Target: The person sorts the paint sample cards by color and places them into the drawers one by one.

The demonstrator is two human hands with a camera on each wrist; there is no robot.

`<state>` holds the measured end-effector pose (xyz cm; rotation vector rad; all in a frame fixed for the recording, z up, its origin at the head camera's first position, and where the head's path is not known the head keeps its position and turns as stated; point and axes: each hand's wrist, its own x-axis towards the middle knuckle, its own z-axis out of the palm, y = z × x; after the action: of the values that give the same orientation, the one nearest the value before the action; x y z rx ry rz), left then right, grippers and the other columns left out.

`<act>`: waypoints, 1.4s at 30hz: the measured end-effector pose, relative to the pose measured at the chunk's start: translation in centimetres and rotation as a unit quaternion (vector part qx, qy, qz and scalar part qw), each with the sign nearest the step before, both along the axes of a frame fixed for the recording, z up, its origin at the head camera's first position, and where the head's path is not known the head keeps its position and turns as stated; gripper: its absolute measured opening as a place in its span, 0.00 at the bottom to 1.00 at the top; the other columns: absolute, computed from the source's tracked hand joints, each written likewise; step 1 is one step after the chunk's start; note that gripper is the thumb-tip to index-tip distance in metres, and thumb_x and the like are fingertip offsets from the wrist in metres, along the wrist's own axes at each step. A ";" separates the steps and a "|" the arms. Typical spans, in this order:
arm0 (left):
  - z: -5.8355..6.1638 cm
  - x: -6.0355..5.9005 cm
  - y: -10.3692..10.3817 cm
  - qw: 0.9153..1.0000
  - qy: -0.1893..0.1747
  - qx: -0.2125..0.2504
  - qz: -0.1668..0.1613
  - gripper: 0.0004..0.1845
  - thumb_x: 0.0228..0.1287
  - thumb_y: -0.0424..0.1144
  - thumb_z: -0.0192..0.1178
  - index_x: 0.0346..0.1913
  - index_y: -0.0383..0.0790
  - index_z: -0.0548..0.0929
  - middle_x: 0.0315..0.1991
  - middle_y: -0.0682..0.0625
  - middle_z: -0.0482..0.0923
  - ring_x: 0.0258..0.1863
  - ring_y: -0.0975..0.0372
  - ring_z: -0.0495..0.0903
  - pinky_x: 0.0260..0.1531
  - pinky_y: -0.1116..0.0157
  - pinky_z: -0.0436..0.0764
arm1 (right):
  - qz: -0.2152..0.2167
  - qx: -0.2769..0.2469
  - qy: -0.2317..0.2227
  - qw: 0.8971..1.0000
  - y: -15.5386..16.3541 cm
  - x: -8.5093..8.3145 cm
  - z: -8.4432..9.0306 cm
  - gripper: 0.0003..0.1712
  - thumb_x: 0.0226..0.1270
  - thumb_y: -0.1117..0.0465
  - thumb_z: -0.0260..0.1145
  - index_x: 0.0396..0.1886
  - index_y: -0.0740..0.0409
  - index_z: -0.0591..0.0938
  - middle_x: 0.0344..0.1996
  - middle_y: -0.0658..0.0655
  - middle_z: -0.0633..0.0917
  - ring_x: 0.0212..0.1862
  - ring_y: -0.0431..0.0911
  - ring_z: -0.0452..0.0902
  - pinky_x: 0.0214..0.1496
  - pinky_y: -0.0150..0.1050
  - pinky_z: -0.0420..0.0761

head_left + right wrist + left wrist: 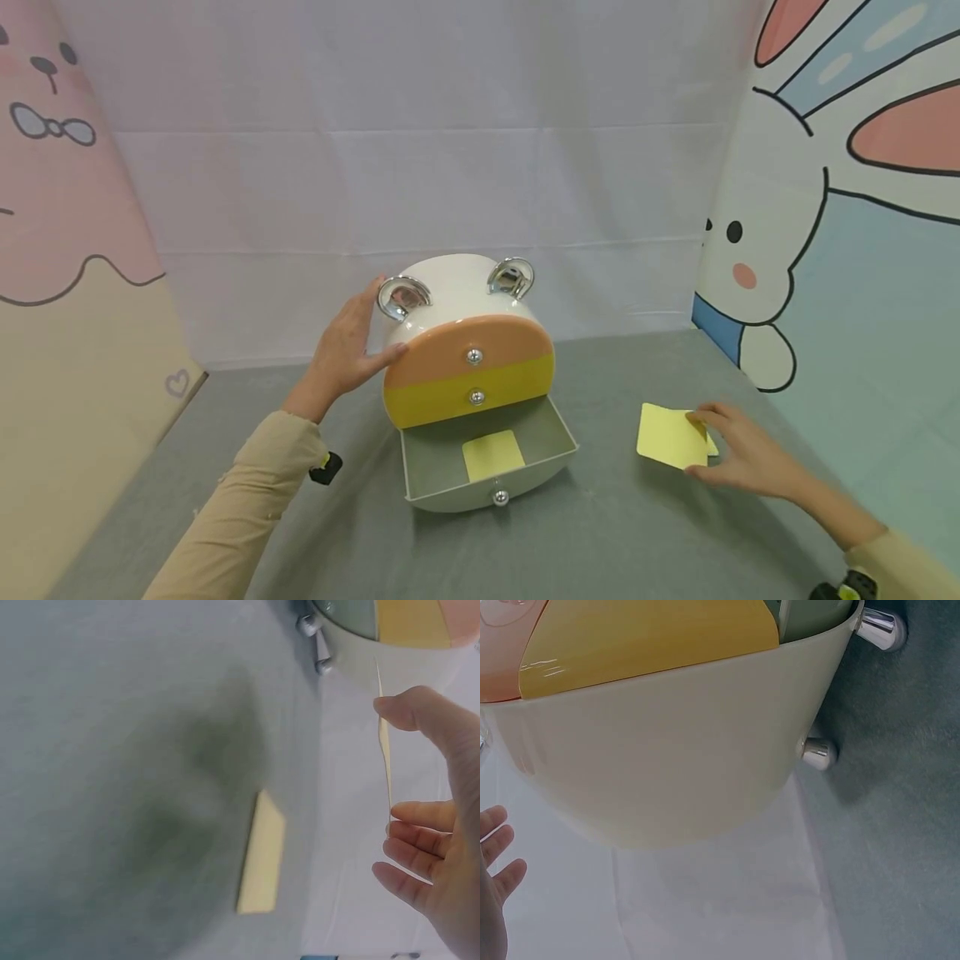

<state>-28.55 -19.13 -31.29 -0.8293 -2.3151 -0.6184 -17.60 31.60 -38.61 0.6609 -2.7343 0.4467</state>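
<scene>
A white round drawer cabinet (450, 287) with two chrome ears stands on the grey table (600, 533). Its orange top drawer (480, 337) and yellow middle drawer (450, 400) are closed. The bottom drawer (561, 427) is pulled out, and a yellow sticky note (492, 455) lies flat inside. My left hand (352, 342) rests with straight fingers on the cabinet's left side (667, 750), thumb at the orange front. To the right, my right hand (701, 443) pinches a yellow sheet (667, 435), raised over the sticky pad (262, 851) on the table. The sheet (385, 750) shows edge-on between thumb and fingers.
A white cloth backdrop (450, 167) stands behind the cabinet. Cartoon panels wall the table in on the left (67, 250) and the right (862, 208). Grey tabletop stretches in front of the open drawer and between it and my right hand.
</scene>
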 end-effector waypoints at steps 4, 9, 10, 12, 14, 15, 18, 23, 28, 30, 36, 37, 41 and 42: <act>0.1 0.1 0.0 1.000 -0.005 -0.002 0.002 0.48 0.54 0.67 0.49 0.71 0.43 0.48 0.64 0.41 0.61 0.57 0.47 0.65 0.52 0.47 0.67 | 0.022 0.004 0.013 1.000 -1.9 -1.2 1.7 0.36 0.36 0.52 0.77 0.45 0.68 0.78 0.41 0.59 0.76 0.41 0.51 0.72 0.36 0.47 0.75; 0.1 0.2 0.0 1.000 -0.009 -0.003 -0.001 0.48 0.54 0.65 0.52 0.71 0.43 0.47 0.64 0.41 0.61 0.59 0.47 0.64 0.54 0.47 0.66 | 0.042 0.012 0.006 0.999 -4.6 -2.5 3.5 0.37 0.37 0.51 0.77 0.47 0.66 0.77 0.43 0.57 0.76 0.42 0.49 0.72 0.39 0.46 0.76; 0.1 0.2 0.0 1.000 -0.009 -0.004 -0.001 0.48 0.54 0.65 0.52 0.71 0.43 0.47 0.64 0.41 0.61 0.59 0.47 0.64 0.54 0.47 0.66 | 0.047 0.016 0.001 0.999 -5.1 -2.7 3.8 0.37 0.38 0.51 0.76 0.48 0.66 0.77 0.43 0.57 0.75 0.43 0.50 0.72 0.39 0.47 0.76; 0.1 0.2 0.0 1.000 -0.008 -0.005 0.000 0.48 0.54 0.65 0.51 0.71 0.43 0.47 0.64 0.41 0.61 0.59 0.47 0.64 0.54 0.47 0.66 | 0.052 0.023 -0.012 0.998 -6.2 -3.1 4.4 0.38 0.39 0.49 0.76 0.50 0.64 0.77 0.45 0.57 0.75 0.45 0.50 0.71 0.41 0.47 0.76; 0.1 0.2 0.0 1.000 -0.006 -0.006 0.001 0.48 0.54 0.66 0.51 0.71 0.43 0.47 0.64 0.41 0.61 0.58 0.47 0.64 0.54 0.47 0.66 | 0.060 0.027 -0.025 0.998 -7.3 -3.5 4.9 0.38 0.40 0.47 0.75 0.51 0.63 0.76 0.47 0.57 0.75 0.46 0.50 0.71 0.43 0.48 0.76; 0.1 0.2 0.0 1.000 -0.005 -0.007 0.001 0.48 0.54 0.66 0.50 0.71 0.43 0.48 0.64 0.41 0.61 0.58 0.47 0.64 0.54 0.48 0.66 | 0.063 0.028 -0.032 0.997 -7.9 -3.6 5.1 0.39 0.41 0.46 0.74 0.52 0.63 0.76 0.48 0.57 0.74 0.47 0.51 0.71 0.44 0.48 0.76; 0.1 0.3 0.1 1.000 -0.003 -0.008 0.003 0.48 0.54 0.66 0.51 0.71 0.43 0.48 0.64 0.41 0.61 0.58 0.47 0.64 0.54 0.48 0.66 | 0.081 0.027 -0.043 0.995 -9.5 -4.1 5.5 0.39 0.42 0.45 0.73 0.53 0.61 0.76 0.49 0.56 0.74 0.48 0.50 0.70 0.47 0.48 0.75; 0.2 0.4 0.2 1.000 -0.002 -0.010 0.006 0.48 0.55 0.66 0.51 0.71 0.43 0.48 0.63 0.41 0.62 0.57 0.47 0.65 0.53 0.48 0.67 | 0.122 0.030 -0.048 0.991 -12.1 -4.2 5.8 0.40 0.41 0.45 0.73 0.55 0.60 0.74 0.50 0.56 0.73 0.51 0.49 0.69 0.49 0.47 0.75; 0.3 0.5 0.1 1.000 -0.003 -0.010 0.011 0.48 0.55 0.65 0.51 0.71 0.43 0.48 0.63 0.41 0.62 0.57 0.48 0.65 0.51 0.47 0.68 | 0.162 0.023 -0.045 0.985 -14.2 -4.5 5.3 0.42 0.40 0.47 0.74 0.56 0.62 0.73 0.52 0.56 0.73 0.53 0.49 0.68 0.52 0.47 0.73; 0.3 0.5 0.1 1.000 -0.005 -0.010 0.012 0.48 0.54 0.65 0.52 0.71 0.43 0.48 0.64 0.41 0.62 0.57 0.48 0.65 0.52 0.47 0.68 | 0.175 0.023 -0.036 0.984 -14.9 -4.7 4.9 0.42 0.40 0.48 0.74 0.56 0.62 0.73 0.53 0.56 0.72 0.54 0.49 0.68 0.52 0.46 0.74; 0.3 0.4 0.0 1.000 -0.003 -0.007 0.007 0.48 0.54 0.66 0.51 0.71 0.43 0.48 0.63 0.41 0.62 0.58 0.48 0.65 0.53 0.48 0.67 | 0.210 0.016 -0.016 0.977 -16.5 -5.3 3.2 0.40 0.39 0.51 0.75 0.54 0.63 0.74 0.51 0.56 0.72 0.51 0.47 0.69 0.50 0.43 0.74; 0.3 0.3 0.0 1.000 -0.001 -0.007 0.006 0.48 0.54 0.67 0.50 0.71 0.43 0.48 0.63 0.41 0.62 0.57 0.48 0.65 0.52 0.48 0.67 | 0.215 0.012 -0.017 0.976 -16.7 -5.4 3.0 0.40 0.39 0.51 0.75 0.54 0.63 0.74 0.50 0.56 0.72 0.51 0.47 0.69 0.51 0.43 0.74; 0.2 0.3 0.0 1.000 0.002 -0.004 0.001 0.48 0.54 0.69 0.47 0.71 0.42 0.49 0.63 0.40 0.63 0.57 0.47 0.65 0.53 0.48 0.67 | 0.222 0.008 -0.032 0.974 -17.3 -5.6 2.1 0.38 0.40 0.52 0.74 0.53 0.64 0.74 0.50 0.56 0.72 0.51 0.47 0.69 0.52 0.43 0.73; 0.2 0.3 0.0 1.000 0.001 -0.004 0.001 0.48 0.54 0.69 0.47 0.71 0.42 0.49 0.63 0.40 0.63 0.57 0.47 0.65 0.53 0.48 0.67 | 0.221 0.006 -0.037 0.975 -17.4 -5.5 2.0 0.38 0.40 0.53 0.75 0.53 0.64 0.75 0.51 0.56 0.72 0.51 0.47 0.68 0.52 0.43 0.73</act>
<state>-28.25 -19.13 -31.07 -0.8307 -2.3169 -0.6069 -23.14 14.23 -36.64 1.2886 -2.6476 0.5600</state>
